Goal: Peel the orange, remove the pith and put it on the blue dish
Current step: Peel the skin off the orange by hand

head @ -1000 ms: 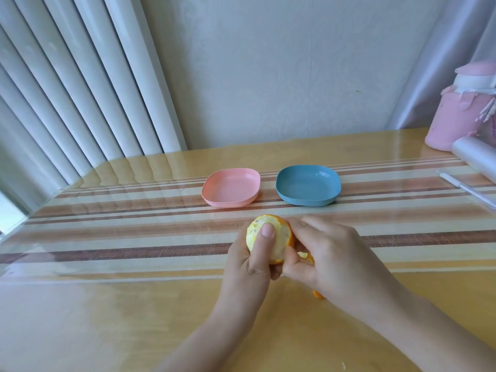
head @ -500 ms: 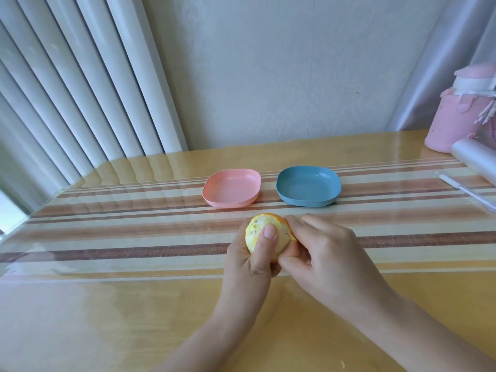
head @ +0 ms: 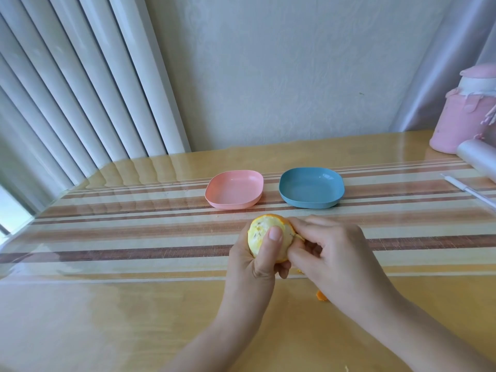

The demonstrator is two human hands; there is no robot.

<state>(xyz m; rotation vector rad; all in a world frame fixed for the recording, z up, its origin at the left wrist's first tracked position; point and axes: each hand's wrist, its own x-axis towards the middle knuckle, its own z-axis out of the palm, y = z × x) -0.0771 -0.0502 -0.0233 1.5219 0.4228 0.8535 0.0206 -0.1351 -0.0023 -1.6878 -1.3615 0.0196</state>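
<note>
The small round orange (head: 259, 234), mostly stripped to pale yellow pith with orange rind (head: 289, 226) left along its far and right edge, is held in the air over the striped table mat (head: 134, 237), low in the centre of the view. The left hand (head: 252, 267) grips it from six to nine o'clock, fingers curled behind and the thumb (head: 275, 233) pressed flat across its near face. The right hand (head: 332, 253) comes in from three o'clock. Its fingertips are closed together at the fruit's right edge, and they seem to pinch a flap of that rind, though the contact is partly hidden.

The fruit is near enough a ball to show no long axis, so what matters is that the remaining rind faces the right hand. Peeling looks well along but unfinished, and the pith is not yet cleaned.

The shallow square blue plastic dish (head: 311, 189) lies at one o'clock from the orange, apart from it and on the right hand's side, with nothing in it. A matching pink plastic dish (head: 234, 189) sits just beside the blue dish, at eleven o'clock from the fruit. An orange peel scrap (head: 321, 295) lies on the table at five o'clock.
</note>
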